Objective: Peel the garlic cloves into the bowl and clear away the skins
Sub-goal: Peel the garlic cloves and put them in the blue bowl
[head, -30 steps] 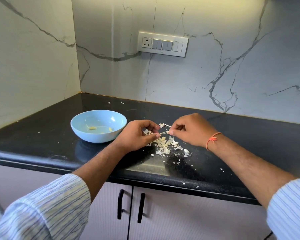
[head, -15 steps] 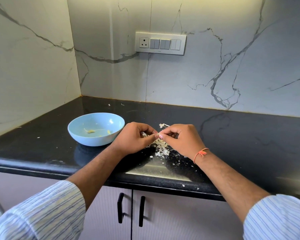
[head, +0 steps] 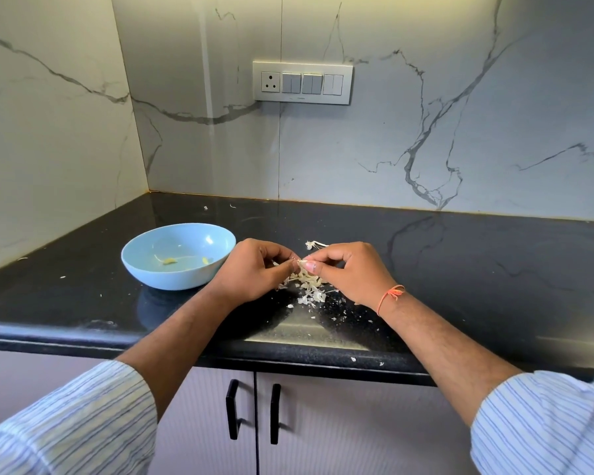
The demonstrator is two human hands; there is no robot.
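Grip: I see my left hand (head: 254, 269) and right hand (head: 348, 270) meeting fingertip to fingertip, both pinching one small garlic clove (head: 302, 264) between them — skin seemingly part off, though it is too small to be sure.
Under the grip: the skins (head: 306, 286) lie heaped on the desk (head: 460, 269), with crumbs strewn toward the near edge.
Left of the grip: the bowl (head: 179, 260), just beside my left hand, holds only a couple of pale peeled bits.
Done: a few cloves, I judge.
Left: finish this clove, drop it in the bowl, then gather the skins — clearing is not yet begun.
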